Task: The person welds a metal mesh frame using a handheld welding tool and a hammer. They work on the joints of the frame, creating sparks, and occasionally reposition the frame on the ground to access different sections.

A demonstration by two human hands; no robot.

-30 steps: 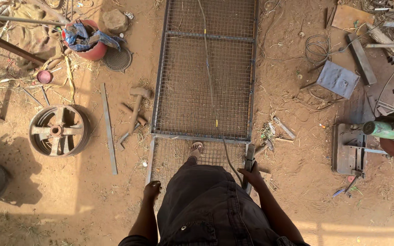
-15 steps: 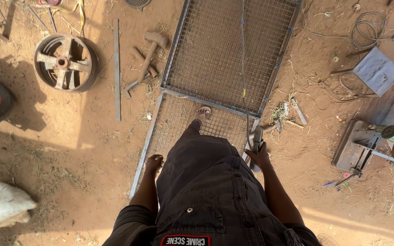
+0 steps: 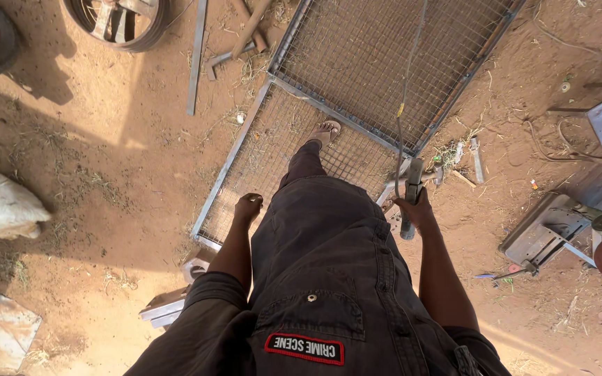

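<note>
Dirt yard; welding holder [image 3: 411,195] in right grip [image 3: 418,210].

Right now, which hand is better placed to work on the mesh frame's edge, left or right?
Right, most likely. The right hand already grips the grey tool beside the mesh frame at its near right edge. The left hand is a loose, empty fist over the mesh, holding nothing.
</note>
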